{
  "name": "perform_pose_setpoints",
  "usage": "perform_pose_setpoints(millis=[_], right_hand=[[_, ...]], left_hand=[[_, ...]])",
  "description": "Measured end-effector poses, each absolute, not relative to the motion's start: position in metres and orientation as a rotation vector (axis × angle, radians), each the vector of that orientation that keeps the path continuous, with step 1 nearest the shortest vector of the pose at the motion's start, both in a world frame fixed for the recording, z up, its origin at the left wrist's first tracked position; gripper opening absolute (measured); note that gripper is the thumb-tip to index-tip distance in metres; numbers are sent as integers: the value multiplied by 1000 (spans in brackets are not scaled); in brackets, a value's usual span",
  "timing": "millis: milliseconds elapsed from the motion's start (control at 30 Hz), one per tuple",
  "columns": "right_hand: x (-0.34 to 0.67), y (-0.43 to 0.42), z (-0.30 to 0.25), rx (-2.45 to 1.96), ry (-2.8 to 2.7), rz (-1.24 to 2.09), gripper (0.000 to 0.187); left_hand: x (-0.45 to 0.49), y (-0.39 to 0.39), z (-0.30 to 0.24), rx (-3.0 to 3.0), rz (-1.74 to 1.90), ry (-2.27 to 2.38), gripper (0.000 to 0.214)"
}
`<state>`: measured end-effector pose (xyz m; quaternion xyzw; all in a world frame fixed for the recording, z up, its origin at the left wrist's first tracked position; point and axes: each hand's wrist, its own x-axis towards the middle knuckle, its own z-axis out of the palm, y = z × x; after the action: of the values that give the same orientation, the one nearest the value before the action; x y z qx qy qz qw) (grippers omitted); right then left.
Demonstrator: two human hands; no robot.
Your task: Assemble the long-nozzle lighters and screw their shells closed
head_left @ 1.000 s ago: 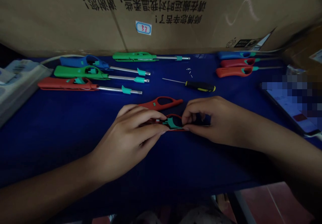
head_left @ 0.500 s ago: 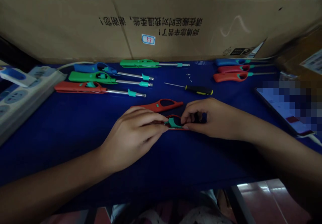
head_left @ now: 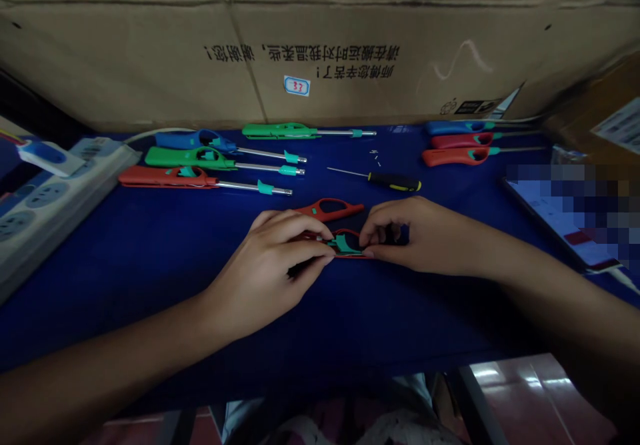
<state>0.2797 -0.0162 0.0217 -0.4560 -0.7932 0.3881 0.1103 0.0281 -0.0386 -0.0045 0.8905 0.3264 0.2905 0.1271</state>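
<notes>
My left hand (head_left: 265,265) and my right hand (head_left: 420,235) meet at the middle of the blue cloth (head_left: 150,252). Both pinch a red lighter body with a teal trigger (head_left: 345,245) that lies flat between them. The left fingers curl over its handle end, and the right fingertips close on the other end. Just behind it lies a loose red handle shell (head_left: 333,208). A black and yellow screwdriver (head_left: 390,180) rests farther back, with a few tiny screws (head_left: 376,156) beyond it.
Several long-nosed lighters (head_left: 200,165) lie at back left, three more (head_left: 457,142) at back right. A white power strip (head_left: 45,195) sits on the left, a phone (head_left: 565,225) on the right. A cardboard box (head_left: 320,45) walls off the back.
Both hands have stayed on the red lighter body with small finger shifts. The camera has tilted, so everything sits slightly lower and the power strip shows more.
</notes>
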Motion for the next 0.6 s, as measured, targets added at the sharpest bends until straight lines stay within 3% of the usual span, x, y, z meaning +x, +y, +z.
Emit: perform_pose_setpoints(millis=[133, 367, 600], right_hand=[[279, -15, 26, -1321, -2311, 1142, 16], [285, -6, 10, -1206, -2265, 457, 13], [283, 1, -9, -1189, -2325, 465, 15]], left_hand=[[20, -30, 3, 2437, 953, 999, 11], [-9, 6, 8, 2696, 756, 1154, 25], [-10, 10, 5, 2678, 665, 1045, 29]])
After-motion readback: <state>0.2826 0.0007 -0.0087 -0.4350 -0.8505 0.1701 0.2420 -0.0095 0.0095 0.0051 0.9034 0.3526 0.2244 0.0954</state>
